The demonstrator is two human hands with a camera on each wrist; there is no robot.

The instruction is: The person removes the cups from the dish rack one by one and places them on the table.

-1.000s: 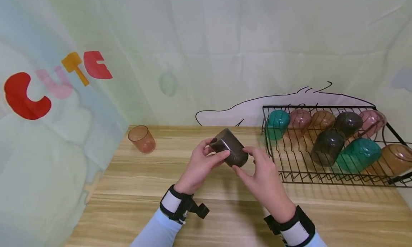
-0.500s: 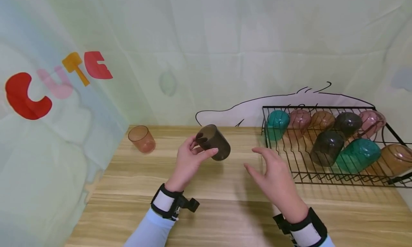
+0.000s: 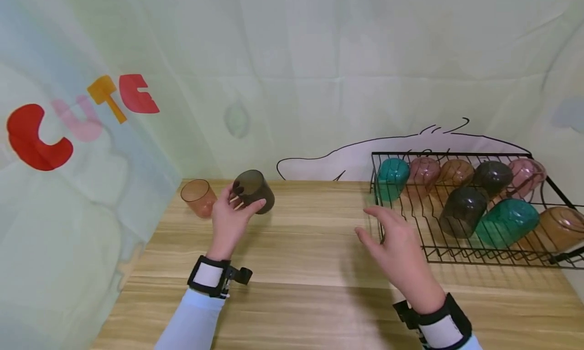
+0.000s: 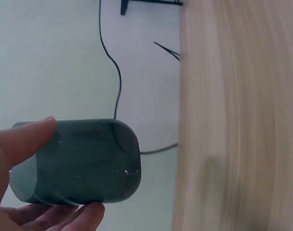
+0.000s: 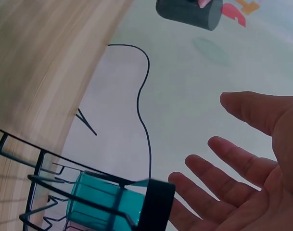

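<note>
My left hand [image 3: 229, 222] grips a dark grey see-through cup [image 3: 256, 190], thumb on one side and fingers round the other. The cup is mouth up, tilted a little, above the table toward the back left. In the left wrist view its rounded base [image 4: 122, 163] points away from my palm. Just left of that hand stands an orange-pink cup [image 3: 199, 200], mouth up on the table. My right hand [image 3: 401, 251] hovers at the left front of the rack with fingers spread, holding nothing.
A black wire rack [image 3: 406, 228] stands at the right, with several upturned cups in it: a teal cup [image 3: 392, 178], a grey cup [image 3: 463, 213] and pink and amber ones. A printed cloth [image 3: 319, 86] hangs behind the wooden table [image 3: 296, 269].
My right hand has let go of the grey cup and drawn back to the right. The left hand has carried the cup left, beside the orange-pink one, tipping it more upright.
</note>
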